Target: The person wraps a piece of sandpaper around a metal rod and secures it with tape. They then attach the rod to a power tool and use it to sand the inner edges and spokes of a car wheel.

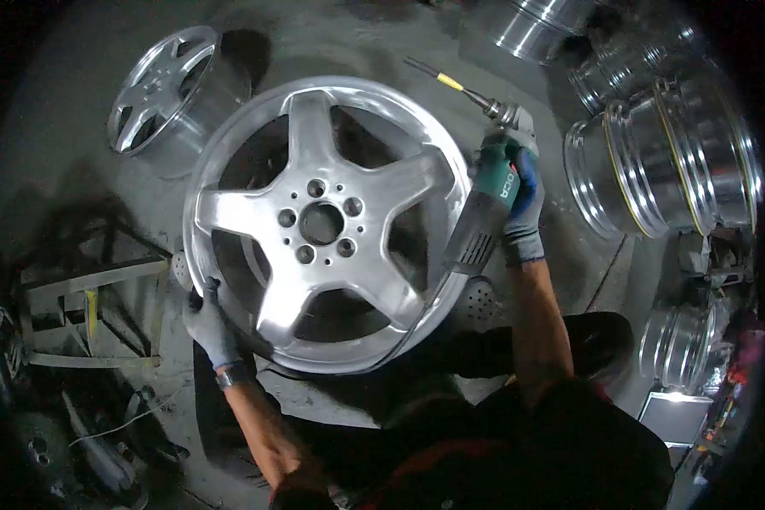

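A silver five-spoke alloy wheel sits face up before me, tilted toward my body. My left hand, in a grey glove with dark fingertips, is closed on the wheel's lower left edge. Gripped in my gloved right hand is a green and black power grinder, held over the wheel's right edge. From the grinder's head a thin shaft with a yellow band points up and left, away from the wheel. The grinder's cord runs down across the lower right rim.
Another spoked wheel lies on its side at the upper left. Polished wheel barrels stand along the right. A metal frame is on the floor at left, near dark tools. At lower right there is a lit panel.
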Action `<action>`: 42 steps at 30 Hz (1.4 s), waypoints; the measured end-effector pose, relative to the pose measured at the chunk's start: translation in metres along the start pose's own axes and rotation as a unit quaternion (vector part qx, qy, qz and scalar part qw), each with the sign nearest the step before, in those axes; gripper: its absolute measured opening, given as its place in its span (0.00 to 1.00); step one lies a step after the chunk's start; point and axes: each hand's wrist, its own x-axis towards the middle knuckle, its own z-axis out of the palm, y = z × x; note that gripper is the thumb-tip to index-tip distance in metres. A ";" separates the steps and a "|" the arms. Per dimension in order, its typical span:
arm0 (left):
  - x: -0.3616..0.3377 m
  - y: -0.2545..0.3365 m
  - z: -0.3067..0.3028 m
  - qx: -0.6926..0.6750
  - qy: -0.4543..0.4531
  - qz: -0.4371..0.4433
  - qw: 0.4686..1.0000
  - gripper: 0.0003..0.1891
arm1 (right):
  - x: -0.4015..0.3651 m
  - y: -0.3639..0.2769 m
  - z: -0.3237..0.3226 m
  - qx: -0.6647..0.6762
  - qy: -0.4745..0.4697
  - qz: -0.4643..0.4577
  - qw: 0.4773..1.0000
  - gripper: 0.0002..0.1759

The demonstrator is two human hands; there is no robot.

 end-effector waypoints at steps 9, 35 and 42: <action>0.054 0.008 0.002 0.050 0.002 0.047 0.998 0.17 | -0.028 0.007 0.008 -0.056 0.063 0.009 0.996 0.30; -0.265 0.150 0.030 -0.032 -0.535 0.218 0.815 0.42 | -0.217 -0.073 0.027 0.093 -0.065 0.079 0.990 0.31; -0.361 0.123 0.028 -0.043 -0.532 0.210 0.819 0.47 | -0.259 -0.094 0.045 -0.022 -0.106 0.067 0.992 0.28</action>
